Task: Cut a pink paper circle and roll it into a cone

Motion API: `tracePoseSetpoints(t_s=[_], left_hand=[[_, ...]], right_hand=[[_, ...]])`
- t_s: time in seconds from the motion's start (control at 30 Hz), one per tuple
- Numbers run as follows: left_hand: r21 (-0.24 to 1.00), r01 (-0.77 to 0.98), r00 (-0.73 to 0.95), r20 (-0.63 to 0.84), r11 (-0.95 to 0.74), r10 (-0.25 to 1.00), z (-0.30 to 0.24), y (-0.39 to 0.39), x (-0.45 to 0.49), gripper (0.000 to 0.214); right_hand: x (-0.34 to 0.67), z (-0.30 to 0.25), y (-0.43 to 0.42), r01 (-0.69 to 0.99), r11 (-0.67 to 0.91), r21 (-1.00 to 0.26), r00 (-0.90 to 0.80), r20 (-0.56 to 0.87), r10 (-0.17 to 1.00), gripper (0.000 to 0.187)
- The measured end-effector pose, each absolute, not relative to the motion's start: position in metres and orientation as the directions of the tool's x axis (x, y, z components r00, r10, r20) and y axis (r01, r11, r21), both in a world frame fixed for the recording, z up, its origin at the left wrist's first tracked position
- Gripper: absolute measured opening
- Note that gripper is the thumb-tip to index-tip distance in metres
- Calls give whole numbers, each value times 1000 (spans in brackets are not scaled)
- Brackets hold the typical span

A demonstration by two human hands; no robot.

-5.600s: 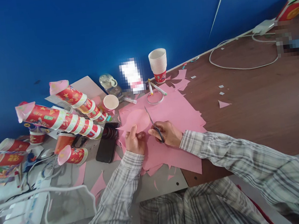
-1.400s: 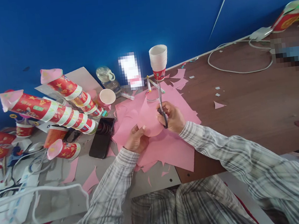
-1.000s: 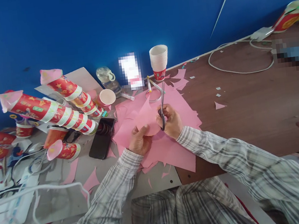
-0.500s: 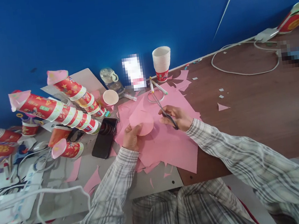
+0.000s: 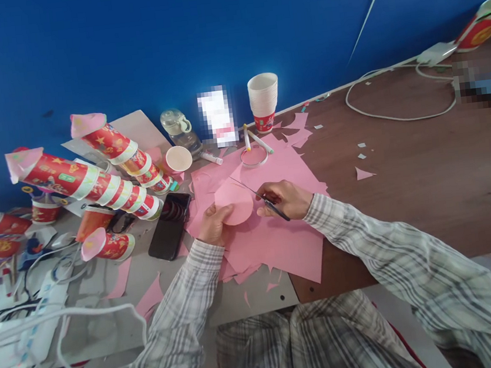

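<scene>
Between the thumb and fingers of my left hand (image 5: 214, 223) is a rounded piece of pink paper (image 5: 237, 202), held above a pile of pink sheets (image 5: 295, 249). My right hand (image 5: 286, 199) grips a pair of scissors (image 5: 273, 207) by dark handles. Their thin blades point up and left, at the upper right edge of the rounded piece; whether they touch it I cannot tell. Just beyond lies a clear ring-shaped thing (image 5: 254, 158) on the pink sheets, with two markers (image 5: 261, 142) beside it.
A stack of paper cups (image 5: 264, 102) stands near the blue wall. To the left are towers of red cups (image 5: 88, 181) with pink cone tops, a black phone (image 5: 170, 227), a clear bottle (image 5: 180, 133) and white cables (image 5: 95, 310). Pink scraps (image 5: 363, 173) lie on the brown table.
The scissors have swung down and left, so their blades now lie across the rounded paper's upper edge. My left hand still holds the paper. The whole view has shifted slightly.
</scene>
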State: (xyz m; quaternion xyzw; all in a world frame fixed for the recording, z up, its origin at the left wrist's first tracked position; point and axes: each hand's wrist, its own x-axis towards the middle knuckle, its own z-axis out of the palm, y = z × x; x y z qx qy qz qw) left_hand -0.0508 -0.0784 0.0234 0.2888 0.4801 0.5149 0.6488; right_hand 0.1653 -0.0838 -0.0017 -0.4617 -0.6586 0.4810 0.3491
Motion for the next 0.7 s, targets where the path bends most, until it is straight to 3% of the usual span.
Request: tracePoseSetpoints(t_s=[0.7], left_hand=[[863,-381,41,-344,333,938,23,-78,-54,30]], right_hand=[[165,0,-85,277,74,-958,-366,-35,930,72]])
